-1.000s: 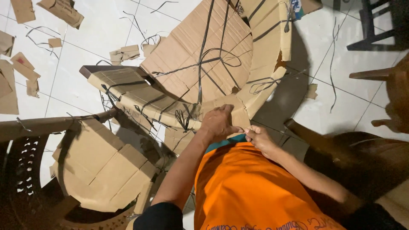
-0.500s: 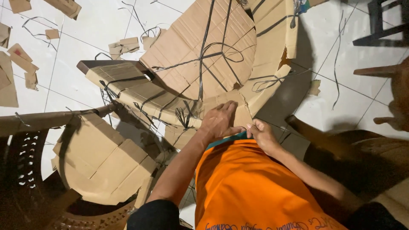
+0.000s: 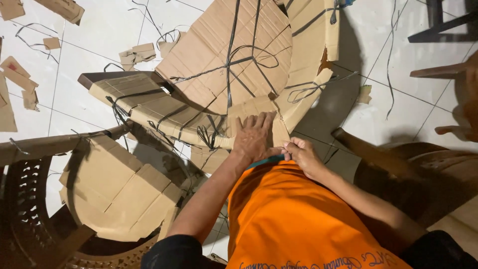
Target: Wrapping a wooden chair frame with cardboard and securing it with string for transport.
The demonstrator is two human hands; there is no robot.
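Observation:
My left hand (image 3: 254, 137) lies flat, fingers spread, on the near edge of a cardboard-wrapped piece of furniture (image 3: 234, 65) bound with black straps (image 3: 229, 74). My right hand (image 3: 303, 157) is closed just to its right, by the cardboard's edge. It pinches the end of a thin teal strip (image 3: 266, 161) that runs under my left hand's heel; what the strip is cannot be told. An orange shirt (image 3: 294, 219) fills the lower middle, below both hands.
Another cardboard-wrapped chair (image 3: 114, 189) with a woven seat (image 3: 25, 209) stands at the lower left. Cardboard scraps (image 3: 137, 52) and loose black straps lie on the white tiled floor (image 3: 393, 114). Dark wooden furniture (image 3: 398, 169) is at the right.
My left hand has slid slightly further onto the cardboard with its fingers more spread. My right hand stays closed beside it. The view has shifted a little.

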